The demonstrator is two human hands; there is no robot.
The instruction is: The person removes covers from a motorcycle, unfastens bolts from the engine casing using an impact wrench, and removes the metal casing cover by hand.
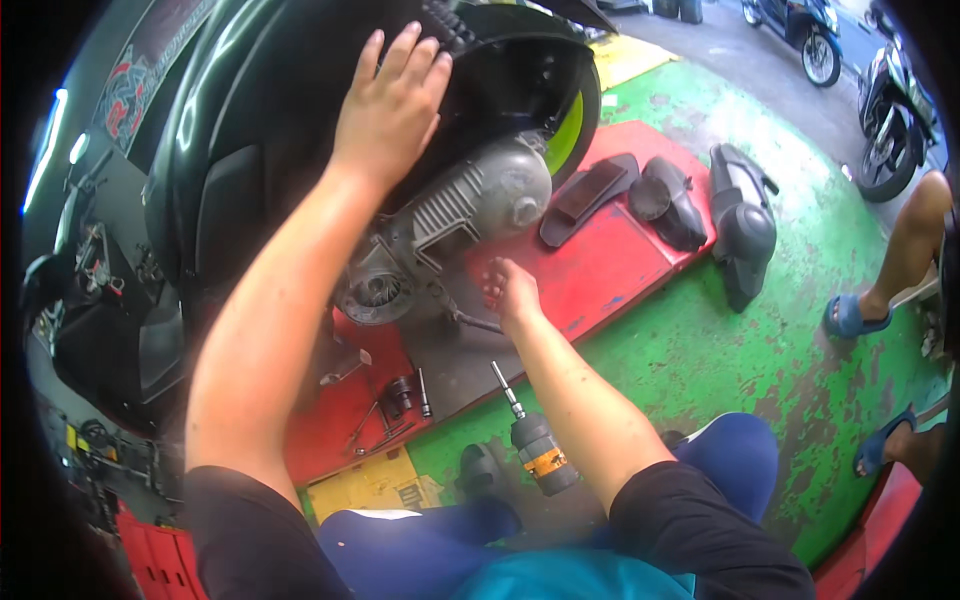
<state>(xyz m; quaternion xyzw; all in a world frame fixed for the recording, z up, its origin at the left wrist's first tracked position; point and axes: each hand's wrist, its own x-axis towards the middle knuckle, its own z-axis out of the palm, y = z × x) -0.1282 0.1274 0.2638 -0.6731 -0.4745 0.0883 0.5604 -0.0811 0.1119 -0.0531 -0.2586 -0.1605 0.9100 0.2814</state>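
Observation:
My left hand (395, 108) lies with fingers stretched out against the black body panel (290, 90) of a scooter, near its rear wheel arch. Below it is the grey metal engine casing (480, 195), with cooling ribs and an open round housing (378, 290) at its front end. My right hand (512, 290) is low beside the casing, its fingers curled; whether something small is in them I cannot make out. A black power driver (541, 452) with an orange band and a long socket bit points upward beside my right forearm.
A red lift platform (610, 285) carries the scooter and several dark plastic covers (590, 200). Sockets and hand tools (400, 395) lie at its near edge. Another grey-black cover (742, 225) rests partly on the green floor (690, 350). Sandalled feet (858, 315) of other people are at right, parked motorbikes (890, 120) beyond.

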